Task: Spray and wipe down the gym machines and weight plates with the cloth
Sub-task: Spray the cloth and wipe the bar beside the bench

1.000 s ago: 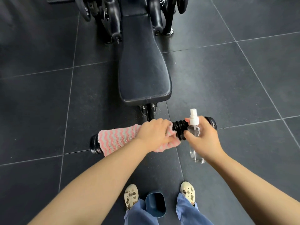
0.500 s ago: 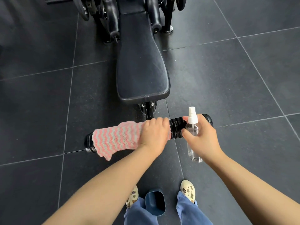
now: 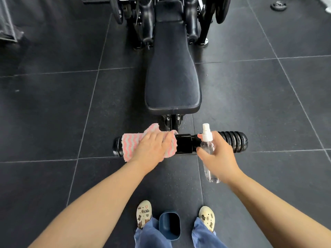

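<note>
— Pressing the cloth (image 3: 131, 144) onto the roller bar (image 3: 232, 141), the left hand (image 3: 152, 147) is lying flat, fingers relaxed.
— It's looking soft and floppy. The right hand (image 3: 219, 158) is gripping the light, slippery spray bottle (image 3: 207, 145) mid-body.

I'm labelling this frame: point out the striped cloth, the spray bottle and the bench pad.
Pink-and-grey striped cloth (image 3: 129, 143): head view, its left part.
Clear plastic spray bottle (image 3: 206, 134): head view, white nozzle.
Black padded bench pad (image 3: 172, 77): head view, pad's middle.
</note>
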The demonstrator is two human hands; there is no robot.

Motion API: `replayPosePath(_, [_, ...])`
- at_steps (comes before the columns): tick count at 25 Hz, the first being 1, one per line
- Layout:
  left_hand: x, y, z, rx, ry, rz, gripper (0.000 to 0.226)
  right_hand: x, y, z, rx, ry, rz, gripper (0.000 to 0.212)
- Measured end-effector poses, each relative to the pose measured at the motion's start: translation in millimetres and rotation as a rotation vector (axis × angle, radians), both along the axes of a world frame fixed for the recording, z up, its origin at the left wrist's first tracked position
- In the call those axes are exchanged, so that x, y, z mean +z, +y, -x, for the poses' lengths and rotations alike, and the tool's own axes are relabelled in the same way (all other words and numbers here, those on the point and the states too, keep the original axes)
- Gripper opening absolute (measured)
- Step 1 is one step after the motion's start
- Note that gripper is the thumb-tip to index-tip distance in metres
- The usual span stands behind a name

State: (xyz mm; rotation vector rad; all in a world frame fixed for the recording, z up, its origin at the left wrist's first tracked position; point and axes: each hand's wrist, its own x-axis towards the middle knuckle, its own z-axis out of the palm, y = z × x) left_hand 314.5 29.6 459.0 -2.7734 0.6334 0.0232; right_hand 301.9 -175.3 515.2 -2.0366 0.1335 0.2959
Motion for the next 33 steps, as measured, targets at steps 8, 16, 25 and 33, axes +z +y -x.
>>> replayPosePath(8, [30, 9, 14, 0.260, 0.218, 0.411, 0.078, 6, 66, -4, 0.346, 0.009, -0.011, 0.029])
replayPosePath(16, [23, 65, 35, 0.905, -0.047, 0.861, 0.016, -4, 91, -20, 0.570, 0.036, 0.051, 0.042])
replayPosePath(25, [38, 92, 37, 0.859, -0.107, 0.985, 0.049, 4, 101, -21, 0.498, -0.029, 0.088, 0.029])
replayPosePath(33, [25, 101, -36, 0.491, 0.830, 0.399, 0.077, -10, 86, -36, 0.473, 0.004, 0.276, 0.028])
